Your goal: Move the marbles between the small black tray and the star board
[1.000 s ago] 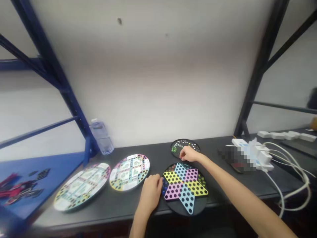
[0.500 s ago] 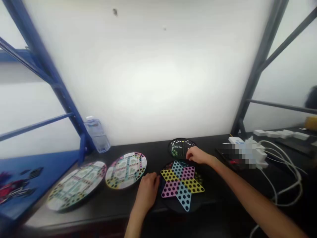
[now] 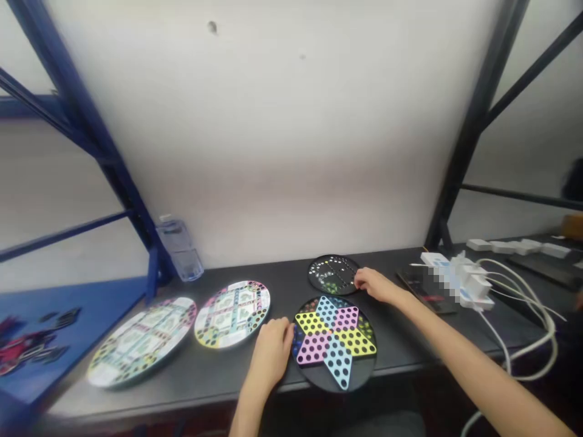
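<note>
The right hand [image 3: 374, 285] lies at the near right edge of the round black board [image 3: 320, 271] on the far side, its fingers curled downward and slightly apart; whether they pinch a marble can't be told, since none shows between them. The left hand [image 3: 273, 346] sits loosely cupped against the left rim of the near board, a star-shaped Chinese checkers board [image 3: 339, 381] with yellow, pink and blue points on a black disc. Its fingertips are just beside a cluster of blue marbles [image 3: 297, 343], but whether they touch them or hold anything is hidden. The two boards lie close together, the far one carrying small green and white marbles [image 3: 328, 286], mostly toward its left. Since loose marbles sit shallowly in their holes, the safest handling seems to be fingertip work from the rim — wrists raised, with no weight on the disc. Two printed round boards [image 3: 232, 314] [image 3: 141, 342] lie to the left on the dark bench [image 3: 182, 394], with a clear water bottle [image 3: 180, 250] behind them. To the right stand a white multi-socket charger [image 3: 469, 285] and its looped white cables [image 3: 523, 346], partly blurred, beside a dark tablet [image 3: 423, 291].
</note>
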Demonstrator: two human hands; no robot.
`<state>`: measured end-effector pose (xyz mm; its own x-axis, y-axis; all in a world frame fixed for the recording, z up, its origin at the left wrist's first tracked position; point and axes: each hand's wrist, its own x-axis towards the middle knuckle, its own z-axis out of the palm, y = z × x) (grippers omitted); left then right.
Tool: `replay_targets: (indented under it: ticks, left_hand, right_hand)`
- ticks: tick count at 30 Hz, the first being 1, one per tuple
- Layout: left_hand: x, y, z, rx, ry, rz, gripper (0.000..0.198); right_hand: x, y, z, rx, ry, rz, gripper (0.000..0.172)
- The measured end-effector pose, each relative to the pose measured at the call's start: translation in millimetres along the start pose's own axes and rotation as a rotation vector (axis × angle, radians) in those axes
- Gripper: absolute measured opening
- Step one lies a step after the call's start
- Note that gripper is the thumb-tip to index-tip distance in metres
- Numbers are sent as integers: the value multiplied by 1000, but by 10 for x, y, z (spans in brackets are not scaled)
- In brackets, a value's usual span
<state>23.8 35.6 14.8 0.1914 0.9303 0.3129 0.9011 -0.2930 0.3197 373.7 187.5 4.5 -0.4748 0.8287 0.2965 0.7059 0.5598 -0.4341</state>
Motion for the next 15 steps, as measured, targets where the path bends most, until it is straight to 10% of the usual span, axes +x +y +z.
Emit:
replay_targets:
  ticks: [15]
  left_hand:
    - [-5, 3, 5, 9, 7, 7, 31]
  right_hand:
    - [241, 341, 132, 24, 127, 86, 35]
